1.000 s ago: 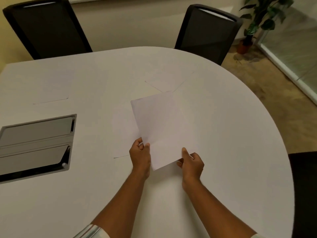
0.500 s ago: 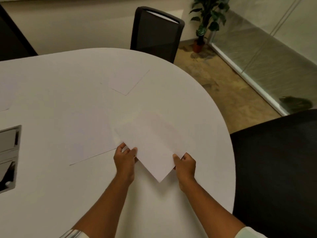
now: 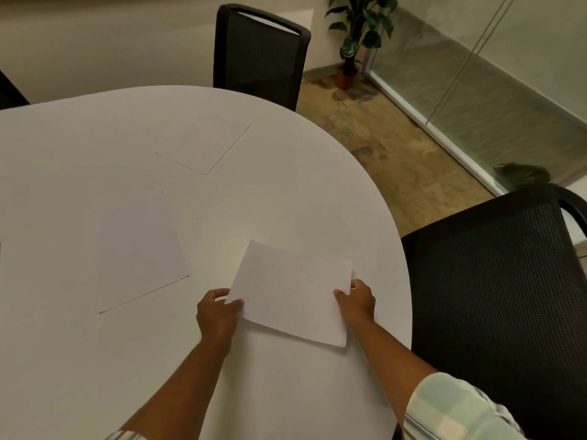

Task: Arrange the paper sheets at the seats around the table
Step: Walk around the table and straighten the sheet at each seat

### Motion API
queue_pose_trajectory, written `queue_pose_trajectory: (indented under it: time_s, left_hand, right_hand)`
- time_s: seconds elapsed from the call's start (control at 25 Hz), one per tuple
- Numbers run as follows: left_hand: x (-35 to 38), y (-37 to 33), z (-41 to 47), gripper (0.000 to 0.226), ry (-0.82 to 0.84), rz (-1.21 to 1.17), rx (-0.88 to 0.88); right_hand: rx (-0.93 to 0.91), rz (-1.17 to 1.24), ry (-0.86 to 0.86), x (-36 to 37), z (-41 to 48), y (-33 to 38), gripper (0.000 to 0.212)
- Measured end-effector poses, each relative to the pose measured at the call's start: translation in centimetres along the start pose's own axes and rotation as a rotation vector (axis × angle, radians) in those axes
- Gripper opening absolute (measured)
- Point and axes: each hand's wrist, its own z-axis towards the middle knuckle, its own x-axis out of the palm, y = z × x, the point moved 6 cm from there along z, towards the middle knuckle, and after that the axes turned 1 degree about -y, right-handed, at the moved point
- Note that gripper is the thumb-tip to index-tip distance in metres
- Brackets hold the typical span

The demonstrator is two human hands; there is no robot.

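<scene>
I hold a white paper sheet low over the white table, close to its right edge. My left hand pinches the sheet's left corner. My right hand grips its right edge. The sheet faces the black mesh chair at the right. A second sheet lies flat on the table to the left of my hands. A third sheet lies farther back, in front of the far black chair.
A potted plant stands in the back corner beside a glass wall. Brown floor runs between the table's rounded edge and the glass. A dark chair edge shows at the far left.
Both hands carried the sheet to the right and turned it towards the right-hand chair. My view swung right, so the table's cable hatch has left the frame.
</scene>
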Motion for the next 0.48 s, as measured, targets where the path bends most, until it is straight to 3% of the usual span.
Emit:
queue_pose_trajectory:
  time_s: [0.28,0.48]
  left_hand:
    - [0.2,0.0,-0.7,0.055,-0.013,0.271,0.096]
    - [1.6,0.1,-2.2,0.074,0.013,0.709,0.296]
  right_hand:
    - [-0.104,-0.224,0.039,0.4,-0.2,0.1,0.065]
    - [-0.467,-0.664,0.021,2.0,-3.6,-0.2,0.068]
